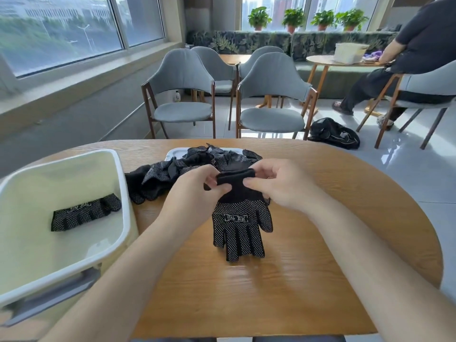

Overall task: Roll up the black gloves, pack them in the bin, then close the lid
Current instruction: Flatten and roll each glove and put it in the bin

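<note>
So, both hands are on one glove [240, 228] near the middle of the table [320, 218]. It's black knit, covered in tiny white grip dots with a white logo patch, lying flat with its fingers pointing at the near edge. The plain ribbed cuff [235, 180] is lifted and folded into a thick soft band. The left hand [195, 191] pinches the band's left end, fingers curled over it, and the right hand [278, 183] pinches the right end the same way, thumb underneath.

At the left edge sits the bin [121, 193], smooth cream plastic with rounded corners and a grey handle on its near side. One dotted roll [84, 214] lies on its floor, a stubby cylinder shape.

Toward the far edge there's a floppy pile [172, 174] of more dotted gloves, heaped partly on the flat white lid [176, 152] and spilling toward the bin. The table is oval-ish wood with visible grain and a slight sheen.
</note>
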